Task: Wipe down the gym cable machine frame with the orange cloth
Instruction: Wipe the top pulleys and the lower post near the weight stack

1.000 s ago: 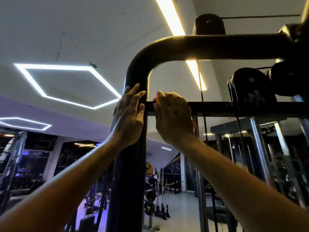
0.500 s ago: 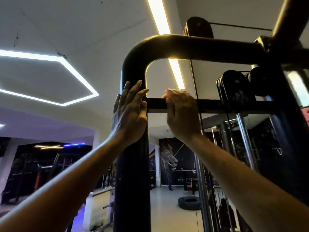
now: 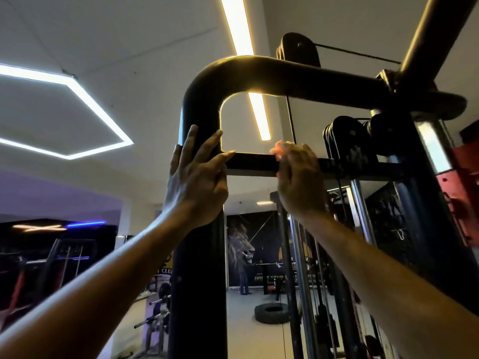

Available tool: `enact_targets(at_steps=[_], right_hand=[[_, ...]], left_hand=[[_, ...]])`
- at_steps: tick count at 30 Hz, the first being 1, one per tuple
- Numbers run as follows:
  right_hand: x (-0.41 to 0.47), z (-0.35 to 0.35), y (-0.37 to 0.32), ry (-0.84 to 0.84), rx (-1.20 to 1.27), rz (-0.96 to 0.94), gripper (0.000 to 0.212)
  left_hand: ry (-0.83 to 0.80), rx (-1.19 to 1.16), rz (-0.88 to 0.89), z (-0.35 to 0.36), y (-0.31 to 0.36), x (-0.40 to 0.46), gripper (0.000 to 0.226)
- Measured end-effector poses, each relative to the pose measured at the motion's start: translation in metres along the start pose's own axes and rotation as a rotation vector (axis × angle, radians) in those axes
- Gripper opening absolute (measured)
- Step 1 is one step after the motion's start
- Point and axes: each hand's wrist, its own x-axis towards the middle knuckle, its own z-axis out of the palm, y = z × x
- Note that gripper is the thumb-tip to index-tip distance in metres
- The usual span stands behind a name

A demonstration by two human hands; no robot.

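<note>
Two hands on frame (image 3: 197, 255): left hand (image 3: 197, 182) flat, spread; right hand (image 3: 298, 177) gripping crossbar (image 3: 254, 164).

The curved frame tube (image 3: 259, 71) looks like dark painted metal with a smooth, faint sheen — the guide rods (image 3: 363, 211) below the crossbar (image 3: 254, 164) are bright, polished, chrome-like metal — the crossbar itself matt black.

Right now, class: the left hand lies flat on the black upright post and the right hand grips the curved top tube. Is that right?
Not quite. In the head view the right hand grips the horizontal crossbar below the curved top tube. The left hand does lie flat on the black upright post.
</note>
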Motion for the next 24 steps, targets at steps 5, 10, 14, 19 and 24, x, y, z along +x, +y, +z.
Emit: enact_targets(at_steps=[5, 10, 14, 19, 24], right_hand=[[-0.005, 0.026, -0.041, -0.126, 0.127, -0.18, 0.049], [0.008, 0.002, 0.0, -0.239, 0.213, -0.224, 0.054], [0.027, -0.024, 0.031, -0.178, 0.313, -0.032, 0.054], [0.046, -0.041, 0.052, -0.1, -0.02, -0.127, 0.048], [0.019, -0.024, 0.077, -0.342, -0.257, -0.074, 0.085]], left_hand=[[-0.037, 0.041, -0.016, -0.004, 0.005, -0.001, 0.054], [-0.052, 0.077, -0.025, -0.009, 0.008, 0.001, 0.054], [-0.057, 0.092, -0.001, -0.007, 0.009, 0.003, 0.054], [-0.017, 0.263, 0.056, 0.004, 0.019, 0.008, 0.049], [-0.154, 0.317, 0.171, 0.028, 0.052, 0.018, 0.055]])
